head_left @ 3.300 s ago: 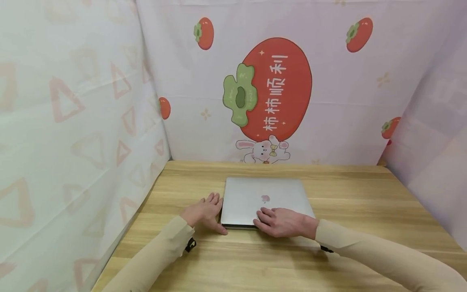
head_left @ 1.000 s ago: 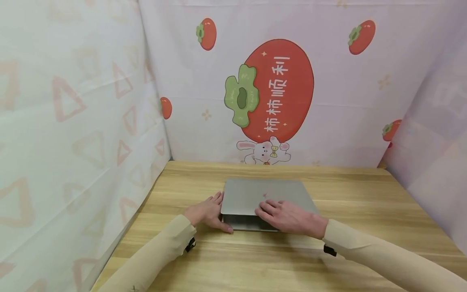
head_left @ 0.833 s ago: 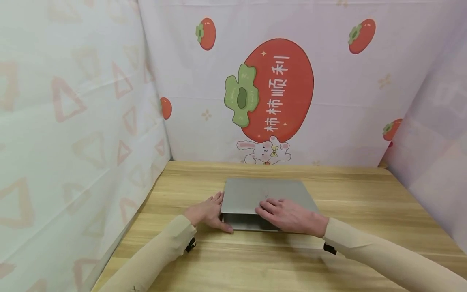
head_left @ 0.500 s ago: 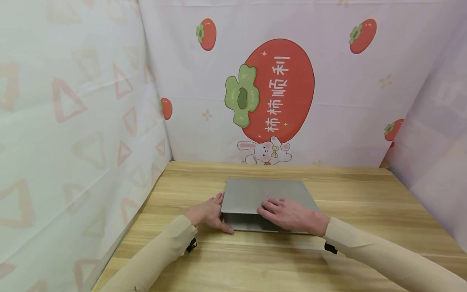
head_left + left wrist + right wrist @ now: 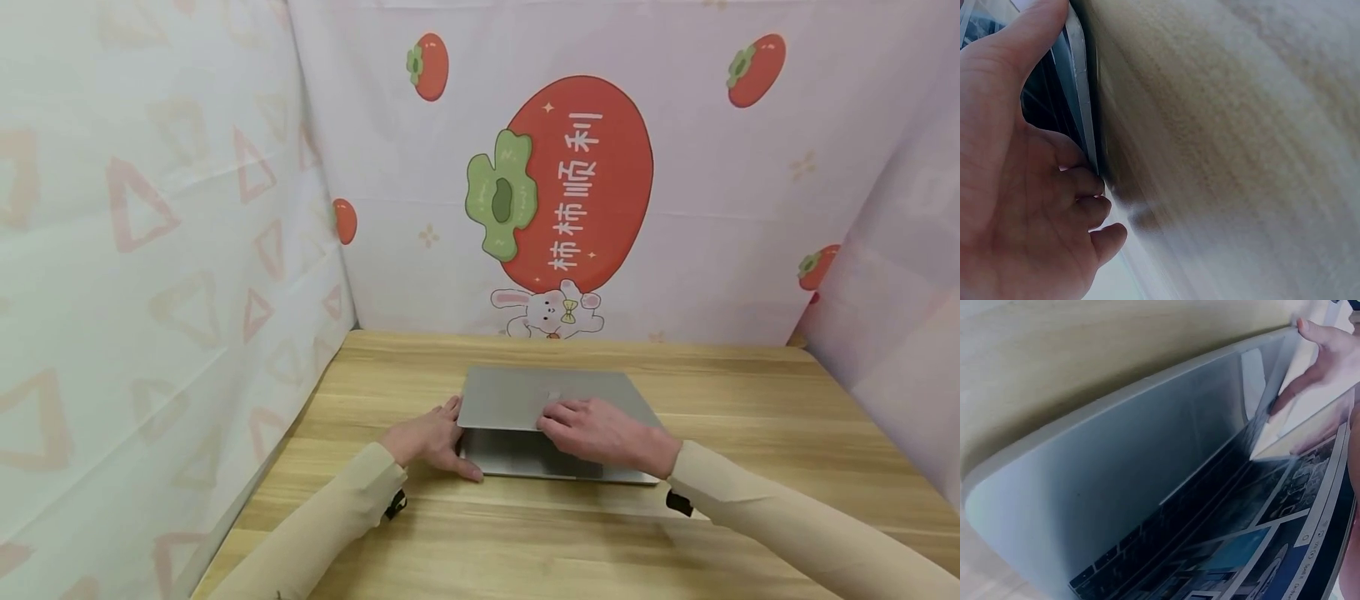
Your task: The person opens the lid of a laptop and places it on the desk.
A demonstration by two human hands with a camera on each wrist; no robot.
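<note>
A silver laptop, its lid (image 5: 510, 400) tilted partway up from the base (image 5: 510, 457), lies on the wooden table. My right hand (image 5: 603, 435) grips the front edge of the lid near its middle, with the fingers bent over the outer side. At the base's front left corner, my left hand (image 5: 429, 437) holds the laptop, thumb by the front edge and fingers along the left side. Its bent fingers (image 5: 1082, 181) meet the base's edge in the left wrist view. The right wrist view shows the lit screen (image 5: 1235, 562) facing down over the dark keyboard (image 5: 1135, 544).
Bare wood of the table (image 5: 750, 408) extends on both sides of the laptop and in front of it. A cloth backdrop (image 5: 405, 275) with printed persimmons and a rabbit hangs behind, and patterned cloth (image 5: 195, 333) hangs along the left side.
The laptop's lid has risen from nearly closed to a wide front gap, lifted by my right hand, whose fingers have moved up with it. My left hand has stayed at the left corner.
</note>
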